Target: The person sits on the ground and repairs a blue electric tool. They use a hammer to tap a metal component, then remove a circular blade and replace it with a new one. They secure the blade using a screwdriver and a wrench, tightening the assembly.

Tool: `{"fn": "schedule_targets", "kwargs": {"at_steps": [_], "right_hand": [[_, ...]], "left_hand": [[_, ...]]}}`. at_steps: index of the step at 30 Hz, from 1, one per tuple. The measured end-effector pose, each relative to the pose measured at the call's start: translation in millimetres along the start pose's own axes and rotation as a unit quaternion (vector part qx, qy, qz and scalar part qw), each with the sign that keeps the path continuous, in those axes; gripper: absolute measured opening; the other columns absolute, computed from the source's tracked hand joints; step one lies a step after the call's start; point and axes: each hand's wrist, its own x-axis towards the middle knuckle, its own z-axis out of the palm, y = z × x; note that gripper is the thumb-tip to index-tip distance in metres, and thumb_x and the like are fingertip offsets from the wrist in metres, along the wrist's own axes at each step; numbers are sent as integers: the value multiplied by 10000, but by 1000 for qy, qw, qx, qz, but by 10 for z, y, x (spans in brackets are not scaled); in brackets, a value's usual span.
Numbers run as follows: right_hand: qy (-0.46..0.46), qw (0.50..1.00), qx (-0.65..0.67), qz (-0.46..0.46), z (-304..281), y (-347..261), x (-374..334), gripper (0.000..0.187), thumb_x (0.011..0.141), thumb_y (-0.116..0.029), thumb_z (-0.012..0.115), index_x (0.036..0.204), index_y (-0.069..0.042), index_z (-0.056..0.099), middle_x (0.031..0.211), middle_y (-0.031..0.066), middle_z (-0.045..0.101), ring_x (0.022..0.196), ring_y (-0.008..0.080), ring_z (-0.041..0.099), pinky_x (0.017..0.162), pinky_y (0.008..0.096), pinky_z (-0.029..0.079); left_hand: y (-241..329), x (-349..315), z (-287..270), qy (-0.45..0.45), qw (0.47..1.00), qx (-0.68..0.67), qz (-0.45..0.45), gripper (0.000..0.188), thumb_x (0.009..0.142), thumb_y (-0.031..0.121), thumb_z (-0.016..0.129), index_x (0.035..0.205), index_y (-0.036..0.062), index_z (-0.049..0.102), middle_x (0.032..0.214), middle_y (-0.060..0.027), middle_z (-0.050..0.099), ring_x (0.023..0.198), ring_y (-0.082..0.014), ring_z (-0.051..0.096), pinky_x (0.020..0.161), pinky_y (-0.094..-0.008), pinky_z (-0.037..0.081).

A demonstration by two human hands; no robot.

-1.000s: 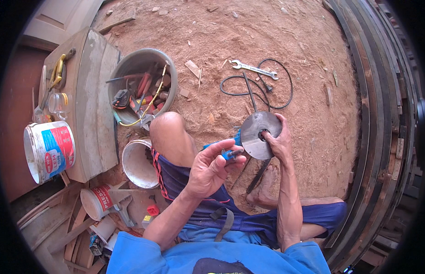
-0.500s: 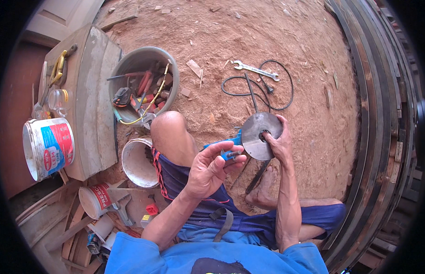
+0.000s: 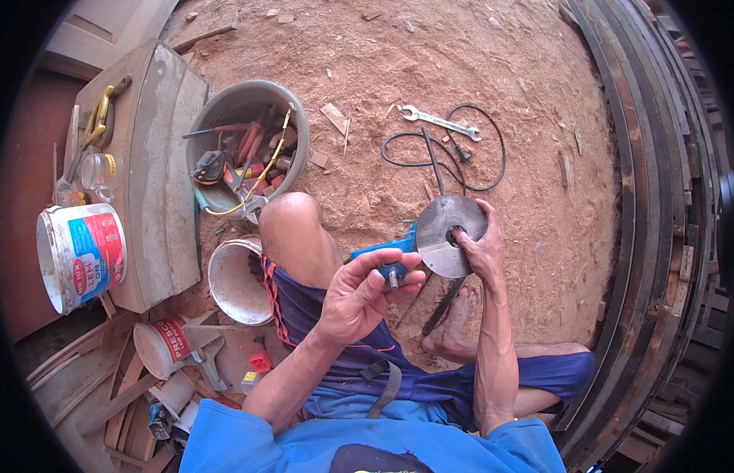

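Reddish-brown earth strewn with sawdust and wood chips (image 3: 532,71) forms the ground. At far left, a white plastic bucket with a red and blue label (image 3: 81,260) lies tipped beside a weathered, box-like wooden block (image 3: 168,181), near a yellow-handled saw (image 3: 101,118). Next comes a round grey plastic tub (image 3: 297,162), holding hand tools and a yellow tube; below it, a dirty white plastic pail (image 3: 239,282) stands near the person's bent knee.

In front of the body, the left hand (image 3: 355,296) pinches a small blue piece with a grey metal stub (image 3: 393,273) between thumb and fingers. Just beyond lies a longer blue object (image 3: 389,244), partly hidden. Right of the blue piece, a flat round steel disc (image 3: 435,246) is grasped by the right hand (image 3: 483,251), one digit at its central hole. Past the disc, a silver open-ended wrench (image 3: 442,124) and a looped black cable with a plug (image 3: 505,150) lie on the earth. Long dark timber boards (image 3: 631,276) are stacked at far right.
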Motion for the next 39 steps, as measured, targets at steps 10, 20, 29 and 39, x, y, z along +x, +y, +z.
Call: {"fn": "schedule_targets", "kwargs": {"at_steps": [10, 20, 29, 39], "right_hand": [[-21, 998, 59, 10, 54, 143, 18, 710, 736, -77, 787, 1392, -68, 514, 1307, 158, 607, 1215, 294, 602, 1063, 406, 464], [-44, 999, -18, -11, 25, 413, 104, 716, 814, -159, 809, 1439, -30, 482, 1402, 174, 549, 1325, 295, 513, 1142, 396, 373], [-109, 987, -8, -121, 143, -969, -219, 542, 948, -181, 732, 1438, -57, 534, 1332, 116, 603, 1156, 230, 603, 987, 389, 498], [-427, 846, 256, -192, 1137, -1932, -1634, 342, 891, -58, 753, 1227, -22, 698, 1035, 70, 685, 880, 137, 632, 770, 273, 509]], "left_hand": [[3, -136, 38, 66, 989, 127, -29, 391, 1037, 194, 624, 1343, -42, 567, 1323, -142, 637, 1218, -219, 646, 1079, -359, 507], [511, -1285, 23, 299, 860, 396, 119, 235, 1035, 158, 630, 1197, -11, 644, 1098, -135, 721, 1020, -211, 712, 931, -367, 567], [1080, -2021, -49, 458, 747, 399, 271, 227, 1056, 126, 576, 1219, -24, 627, 1125, -133, 718, 998, -181, 710, 932, -335, 575], [149, -1847, 181, 374, 906, 90, 176, 385, 1061, 178, 572, 1410, 16, 549, 1348, -180, 623, 1273, -276, 608, 1110, -424, 494]]}}
